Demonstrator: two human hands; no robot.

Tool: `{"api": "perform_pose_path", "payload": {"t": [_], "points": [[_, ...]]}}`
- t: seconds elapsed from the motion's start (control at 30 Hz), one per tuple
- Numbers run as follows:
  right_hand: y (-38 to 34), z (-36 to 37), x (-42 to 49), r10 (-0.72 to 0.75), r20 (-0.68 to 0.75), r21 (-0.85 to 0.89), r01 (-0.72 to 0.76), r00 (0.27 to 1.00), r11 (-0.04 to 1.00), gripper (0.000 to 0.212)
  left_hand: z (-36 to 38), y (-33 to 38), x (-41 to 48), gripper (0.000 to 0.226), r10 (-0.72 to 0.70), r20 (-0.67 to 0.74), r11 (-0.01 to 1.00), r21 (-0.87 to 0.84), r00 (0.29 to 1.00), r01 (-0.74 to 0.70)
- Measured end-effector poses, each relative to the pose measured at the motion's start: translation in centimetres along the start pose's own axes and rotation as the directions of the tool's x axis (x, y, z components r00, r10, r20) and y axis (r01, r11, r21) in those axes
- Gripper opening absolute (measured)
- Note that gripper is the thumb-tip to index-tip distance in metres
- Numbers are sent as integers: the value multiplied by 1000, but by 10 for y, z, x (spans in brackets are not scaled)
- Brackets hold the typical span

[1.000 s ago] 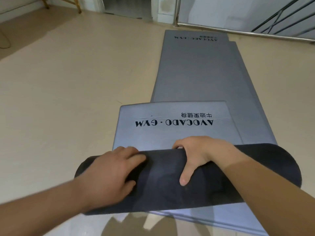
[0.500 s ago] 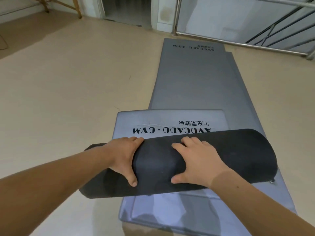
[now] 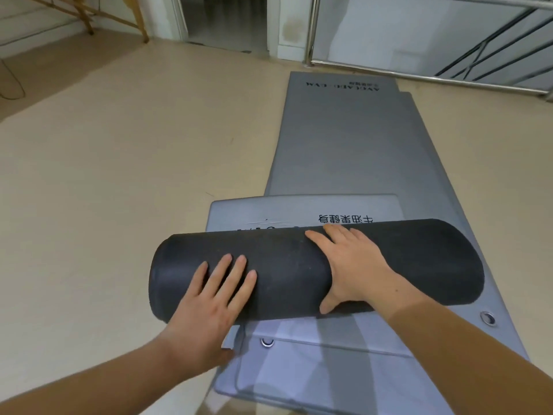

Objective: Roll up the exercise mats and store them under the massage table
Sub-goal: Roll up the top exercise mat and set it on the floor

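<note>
Dark rolled mat (image 3: 389, 262) lying crosswise on grey mats (image 3: 353, 151) spread over a beige floor (image 3: 119, 175). Left hand (image 3: 209, 301) and right hand (image 3: 353, 265) press flat on the roll, fingers extended. Two metal eyelets (image 3: 487, 318) show beneath.

Single view only: head-worn wide-angle camera, pitched forward and down at the floor. Both forearms enter from the 6 o'clock edge; the left hand (image 3: 209, 298) and right hand (image 3: 353, 265) sit close, just below frame centre, on the dark roll (image 3: 419, 259). The grey mats (image 3: 353, 145) run away from the camera toward 12 to 1 o'clock. Far field along the top edge: doorway (image 3: 224, 19) at 12, wooden legs (image 3: 140, 22) at 11, metal railing (image 3: 449, 76) at 1 to 2. Straight edges bow with lens distortion. No second view, so nothing overlaps.
</note>
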State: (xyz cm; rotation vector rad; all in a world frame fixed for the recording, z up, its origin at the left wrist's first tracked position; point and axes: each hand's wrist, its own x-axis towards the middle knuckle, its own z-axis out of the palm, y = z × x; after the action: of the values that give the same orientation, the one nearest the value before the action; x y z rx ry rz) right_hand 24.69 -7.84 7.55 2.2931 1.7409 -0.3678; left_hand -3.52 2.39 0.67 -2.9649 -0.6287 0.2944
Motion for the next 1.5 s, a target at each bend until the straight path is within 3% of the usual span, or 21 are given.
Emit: {"api": "perform_pose_path", "payload": {"t": [0.1, 0.2, 0.27, 0.4, 0.63, 0.7, 0.8, 0.87, 0.9, 0.93, 0.97, 1.03, 1.1, 1.2, 1.3, 1.37, 1.5], "points": [[-6, 10, -8, 57, -203, -45, -67, 978, 997, 121, 4, 1, 26, 143, -123, 43, 992, 20, 991, 123], [-3, 35, -18, 91, -422, -11, -106, 902, 994, 84, -5, -8, 59, 140, -214, 18, 976, 48, 977, 213], [0, 45, -21, 87, -465, -23, -110, 881, 994, 85, -16, -19, 78, 144, -245, 25, 968, 54, 969, 243], [4, 64, -27, 88, -405, -56, -121, 910, 991, 108, -34, -34, 102, 147, -222, 86, 974, 71, 971, 216], [-6, 58, -22, 82, -340, -84, -117, 937, 990, 131, -74, -46, 105, 104, -181, 144, 978, -76, 973, 194], [-6, 56, -20, 90, -377, -17, -104, 922, 994, 127, -79, -26, 89, 97, -213, 180, 965, -116, 960, 236], [7, 60, -26, 4, -537, 115, 69, 843, 991, 97, -86, -4, 64, 92, -259, 304, 912, -236, 917, 336], [19, 59, -33, 60, -587, 230, 95, 807, 969, 90, -94, -5, 58, 92, -238, 413, 853, -343, 879, 392], [21, 58, -36, 183, -565, 372, 51, 805, 927, 90, -97, -8, 58, 94, -217, 466, 811, -403, 857, 424], [21, 57, -39, 343, -466, 582, -10, 816, 813, 92, -99, -10, 59, 95, -198, 509, 758, -463, 838, 460], [14, 55, -41, 465, -279, 796, -69, 840, 602, 97, -98, -11, 60, 96, -185, 534, 701, -516, 825, 492], [-7, 53, -42, 404, 141, 976, -194, 904, 95, 110, -93, -13, 64, 97, -189, 551, 604, -587, 813, 539], [-31, 57, -40, 254, 316, 948, -294, 914, -124, 119, -88, -18, 66, 99, -194, 557, 520, -640, 808, 566], [-63, 66, -33, 215, 387, 904, -324, 896, -278, 136, -84, -36, 62, 102, -201, 571, 353, -716, 796, 603], [-87, 66, -25, 189, 450, 858, -364, 873, -364, 123, -77, -51, 52, 105, -226, 574, 259, -744, 787, 617], [-94, 65, -18, 171, 453, 853, -370, 875, -368, 118, -73, -56, 44, 105, -228, 581, 227, -749, 782, 623], [-109, 61, -2, 60, 423, 848, -371, 904, -379, 80, -62, -65, 15, 103, -309, 566, 192, -750, 764, 633]]}}
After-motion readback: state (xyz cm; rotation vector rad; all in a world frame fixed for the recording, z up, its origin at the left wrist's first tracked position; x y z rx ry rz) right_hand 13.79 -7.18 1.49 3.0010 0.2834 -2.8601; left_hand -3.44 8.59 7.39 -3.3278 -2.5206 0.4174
